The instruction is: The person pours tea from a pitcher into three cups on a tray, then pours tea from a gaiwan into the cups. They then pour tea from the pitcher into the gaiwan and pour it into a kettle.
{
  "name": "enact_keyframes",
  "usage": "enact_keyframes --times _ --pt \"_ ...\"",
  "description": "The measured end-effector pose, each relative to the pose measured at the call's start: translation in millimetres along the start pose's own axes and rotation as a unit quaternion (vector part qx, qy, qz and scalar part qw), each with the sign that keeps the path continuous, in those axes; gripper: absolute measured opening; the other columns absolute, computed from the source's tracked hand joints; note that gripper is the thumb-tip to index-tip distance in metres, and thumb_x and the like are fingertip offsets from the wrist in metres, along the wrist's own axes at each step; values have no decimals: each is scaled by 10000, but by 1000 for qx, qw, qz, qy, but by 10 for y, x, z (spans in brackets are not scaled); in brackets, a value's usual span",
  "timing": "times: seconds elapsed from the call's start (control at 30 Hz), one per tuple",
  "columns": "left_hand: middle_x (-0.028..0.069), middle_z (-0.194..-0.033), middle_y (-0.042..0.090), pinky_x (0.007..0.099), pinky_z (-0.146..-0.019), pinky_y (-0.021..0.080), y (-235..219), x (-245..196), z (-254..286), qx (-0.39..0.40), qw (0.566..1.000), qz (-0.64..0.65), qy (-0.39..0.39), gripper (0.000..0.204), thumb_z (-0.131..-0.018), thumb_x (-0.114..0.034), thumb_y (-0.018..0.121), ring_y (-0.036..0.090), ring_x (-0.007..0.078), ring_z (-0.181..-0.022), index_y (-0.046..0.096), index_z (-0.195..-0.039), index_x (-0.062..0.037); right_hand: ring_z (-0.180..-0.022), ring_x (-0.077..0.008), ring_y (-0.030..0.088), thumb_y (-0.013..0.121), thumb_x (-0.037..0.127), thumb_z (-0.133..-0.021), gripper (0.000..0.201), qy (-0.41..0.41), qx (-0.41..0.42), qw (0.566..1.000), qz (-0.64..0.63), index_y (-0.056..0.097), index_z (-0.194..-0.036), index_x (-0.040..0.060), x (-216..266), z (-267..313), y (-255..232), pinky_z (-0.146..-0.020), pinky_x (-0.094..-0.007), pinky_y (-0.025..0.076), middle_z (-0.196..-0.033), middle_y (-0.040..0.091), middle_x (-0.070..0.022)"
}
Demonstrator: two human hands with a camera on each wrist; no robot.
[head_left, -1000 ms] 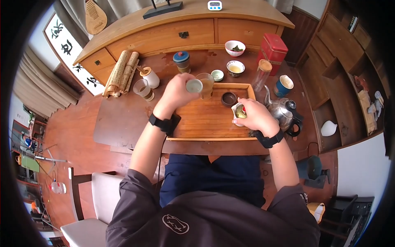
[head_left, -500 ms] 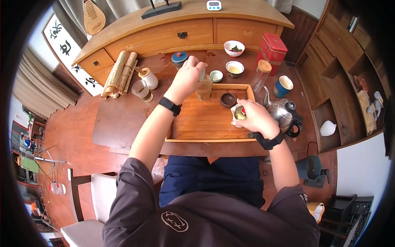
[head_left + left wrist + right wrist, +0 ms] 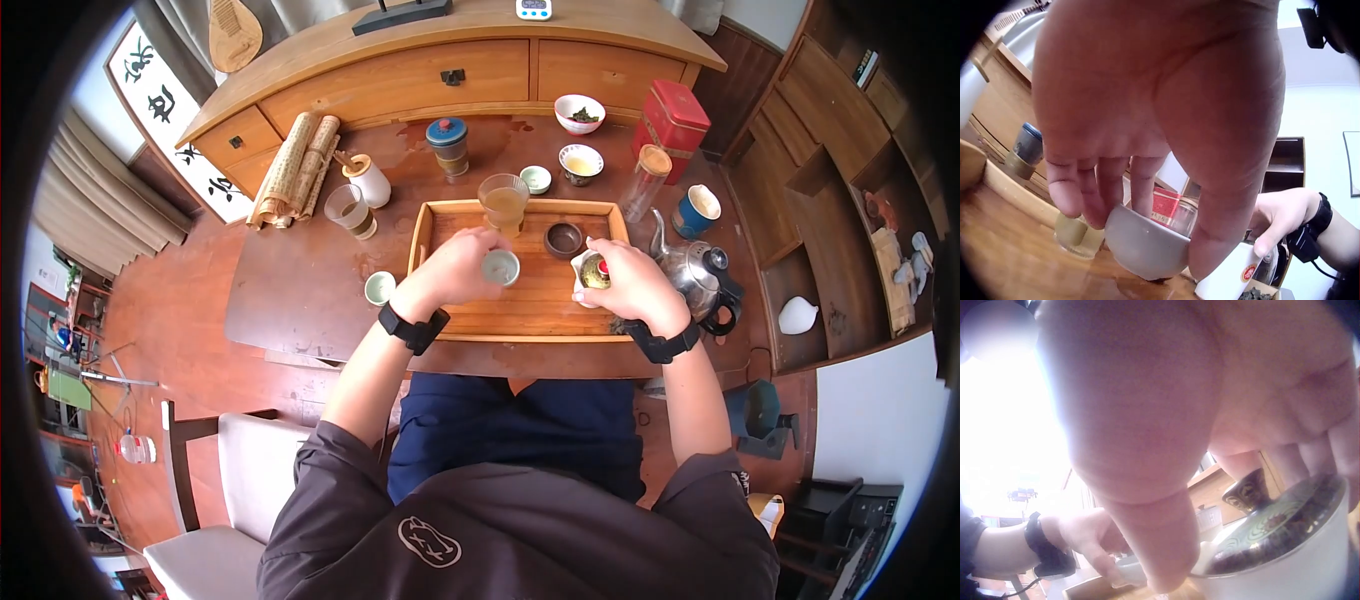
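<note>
My left hand (image 3: 462, 268) pinches a small pale green teacup (image 3: 501, 267) by its rim, low over the wooden tea tray (image 3: 420, 232). In the left wrist view the cup (image 3: 1147, 245) sits between thumb and fingertips. My right hand (image 3: 640, 288) grips a white lidded tea bowl (image 3: 1285, 581) at the tray's right side, fingers and thumb around its rim. Its patterned lid (image 3: 1272, 531) with a knob lies over the bowl's mouth. A small dark brown cup (image 3: 563, 239) stands close by. Behind my left hand is a glass pitcher (image 3: 503, 203) of pale brown tea.
A steel kettle (image 3: 700, 270) stands right of the tray. One green cup (image 3: 380, 288) sits to the left, another (image 3: 535, 180) behind. Along the back are a blue-lidded jar (image 3: 447, 145), two bowls, a red tin (image 3: 673, 125) and a glass (image 3: 352, 212).
My left hand has come down from over the glass pitcher toward me with the teacup, which now hangs over the tray. My right hand stays on the lidded bowl.
</note>
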State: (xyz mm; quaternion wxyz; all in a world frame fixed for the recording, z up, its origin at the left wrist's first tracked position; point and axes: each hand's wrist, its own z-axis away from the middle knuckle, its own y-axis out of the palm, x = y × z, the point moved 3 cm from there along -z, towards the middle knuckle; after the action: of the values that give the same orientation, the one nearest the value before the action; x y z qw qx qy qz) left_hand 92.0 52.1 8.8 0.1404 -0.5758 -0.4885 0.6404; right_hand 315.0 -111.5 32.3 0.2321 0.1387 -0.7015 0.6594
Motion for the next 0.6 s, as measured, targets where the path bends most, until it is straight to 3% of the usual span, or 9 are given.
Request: enact_keyframes --times 0.07,0.37,0.6 --pt "174 -1136 716 417 -973 547 85 -5 53 28 1000 0 -7 527 -686 -140 862 676 364 -1121 686 -1174 -46 -1140 -399 680 929 266 -735 717 -1 -1 1000 0 619 -1317 -12 -8 -2 7 -995 -445 547 -1187 705 -237" --pt "188 -1242 675 428 -1071 502 259 161 115 100 994 -17 -51 644 -667 -129 887 608 389 -1234 653 -1265 -66 -1185 -406 669 908 260 -746 743 3 9 1000 -6 607 -1353 -45 -21 -21 5 -1028 -437 530 -1231 697 -260" --pt "184 -1269 651 425 -1096 497 -81 -4 285 60 996 30 -53 652 -745 -181 883 585 376 -1294 644 -1338 -53 -1149 -403 673 919 272 -742 723 -11 17 1000 9 595 -1310 -36 -5 -32 -8 -996 -449 537 -1168 700 -248"
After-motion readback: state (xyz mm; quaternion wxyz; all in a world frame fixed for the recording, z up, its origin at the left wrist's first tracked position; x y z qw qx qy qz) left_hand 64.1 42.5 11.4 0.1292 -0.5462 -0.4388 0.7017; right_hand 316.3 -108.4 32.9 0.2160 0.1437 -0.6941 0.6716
